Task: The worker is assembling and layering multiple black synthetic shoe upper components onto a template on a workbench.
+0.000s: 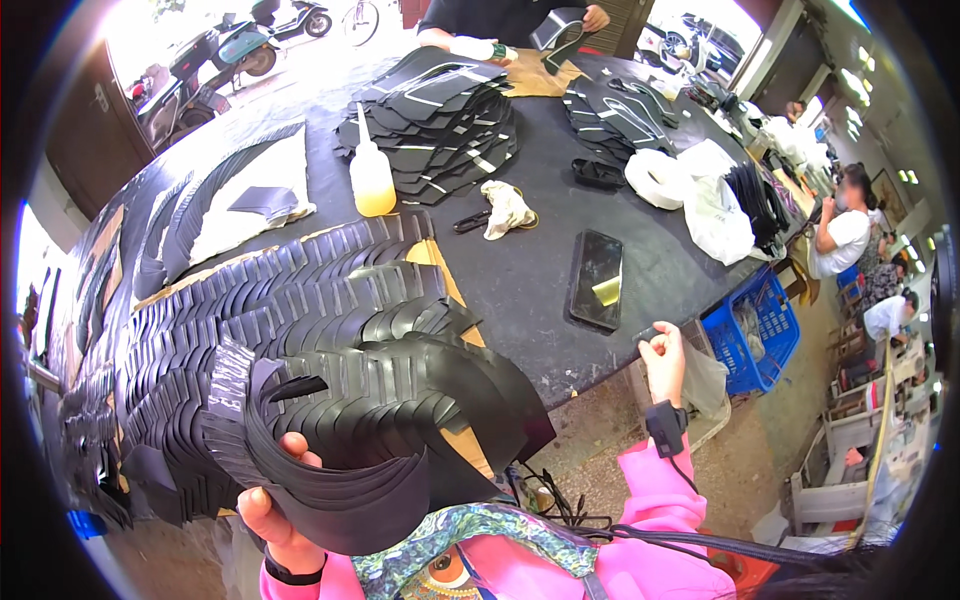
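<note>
Overhead, a black worktable (520,270) — open workshop, scooters (215,50) outside.

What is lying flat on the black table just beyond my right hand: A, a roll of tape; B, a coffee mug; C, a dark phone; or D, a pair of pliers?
C: a dark phone lies flat on the table, just past the raised right hand.

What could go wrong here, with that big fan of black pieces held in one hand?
The left hand alone holds the fanned stack of black cut pieces, so some might slide out. The right hand hovers at the table edge close to the phone, which a careless sweep might knock.
</note>
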The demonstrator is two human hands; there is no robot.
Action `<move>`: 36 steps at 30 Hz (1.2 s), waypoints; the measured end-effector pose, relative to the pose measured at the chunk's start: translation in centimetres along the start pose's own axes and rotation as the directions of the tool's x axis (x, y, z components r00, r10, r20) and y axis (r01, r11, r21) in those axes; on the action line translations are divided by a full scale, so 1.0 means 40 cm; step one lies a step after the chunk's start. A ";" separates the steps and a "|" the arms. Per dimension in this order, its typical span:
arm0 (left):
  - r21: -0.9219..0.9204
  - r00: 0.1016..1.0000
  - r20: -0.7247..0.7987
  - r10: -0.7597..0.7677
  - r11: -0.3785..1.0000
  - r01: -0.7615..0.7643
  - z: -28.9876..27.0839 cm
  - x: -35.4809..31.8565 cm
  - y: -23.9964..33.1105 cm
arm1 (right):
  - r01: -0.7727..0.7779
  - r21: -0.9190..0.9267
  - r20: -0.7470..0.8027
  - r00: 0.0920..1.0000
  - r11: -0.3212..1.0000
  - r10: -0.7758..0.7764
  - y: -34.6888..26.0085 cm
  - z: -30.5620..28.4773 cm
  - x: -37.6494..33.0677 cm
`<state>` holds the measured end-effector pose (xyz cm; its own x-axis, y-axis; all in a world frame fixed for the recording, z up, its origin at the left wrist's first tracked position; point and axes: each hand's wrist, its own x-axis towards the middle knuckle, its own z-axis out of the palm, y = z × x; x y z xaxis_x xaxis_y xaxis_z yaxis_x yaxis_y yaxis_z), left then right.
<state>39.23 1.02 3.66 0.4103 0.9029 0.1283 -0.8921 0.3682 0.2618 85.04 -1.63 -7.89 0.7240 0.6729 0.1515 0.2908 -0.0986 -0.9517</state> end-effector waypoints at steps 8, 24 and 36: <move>0.265 0.989 -0.079 0.122 0.959 -0.097 0.030 0.009 -0.017 | -0.093 0.096 -0.422 0.898 0.991 0.125 0.123 0.016 0.037; 0.379 0.955 0.011 0.295 0.883 -0.277 0.080 -0.019 -0.006 | -0.444 0.615 0.240 0.893 0.651 0.382 0.205 0.001 -0.093; 0.466 0.925 -0.053 0.377 0.828 -0.311 0.087 -0.010 -0.024 | -0.253 0.750 0.051 0.943 0.612 0.328 0.076 0.091 -0.113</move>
<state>40.60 -0.45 6.68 0.0332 0.9854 0.1671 -0.7787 -0.0793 0.6223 80.40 -2.29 -12.42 0.7463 0.6400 -0.1827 -0.4743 0.3188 -0.8206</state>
